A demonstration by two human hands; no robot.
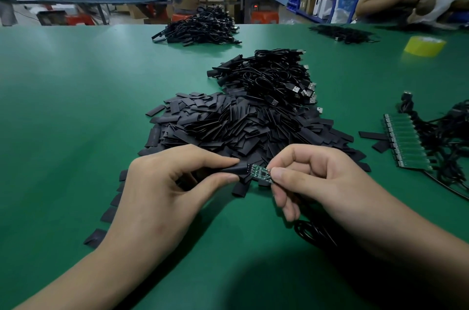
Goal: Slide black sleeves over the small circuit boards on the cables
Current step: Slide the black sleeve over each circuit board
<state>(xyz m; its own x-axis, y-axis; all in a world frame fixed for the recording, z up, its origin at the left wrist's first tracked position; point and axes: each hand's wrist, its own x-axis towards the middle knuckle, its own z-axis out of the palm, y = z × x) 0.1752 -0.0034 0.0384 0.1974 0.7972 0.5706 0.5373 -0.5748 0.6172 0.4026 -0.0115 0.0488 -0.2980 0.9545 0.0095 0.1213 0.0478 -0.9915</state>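
Black sleeve (234,169) pinched by left hand (162,182), mouth aimed right at circuit board (261,173) (long axes aligned), pinched by right hand (312,177), near desk (63,106) front edge.

A flat black sleeve (234,170) lies level, its open mouth meeting the 9 o'clock end of a small green circuit board (261,173). The board's black cable (314,232) coils at 5 o'clock. At 12 o'clock is a heap of loose sleeves (241,129).

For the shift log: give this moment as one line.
step: sleeving | left hand: pinches sleeve | right hand: pinches board | sleeve at board's edge, board uncovered
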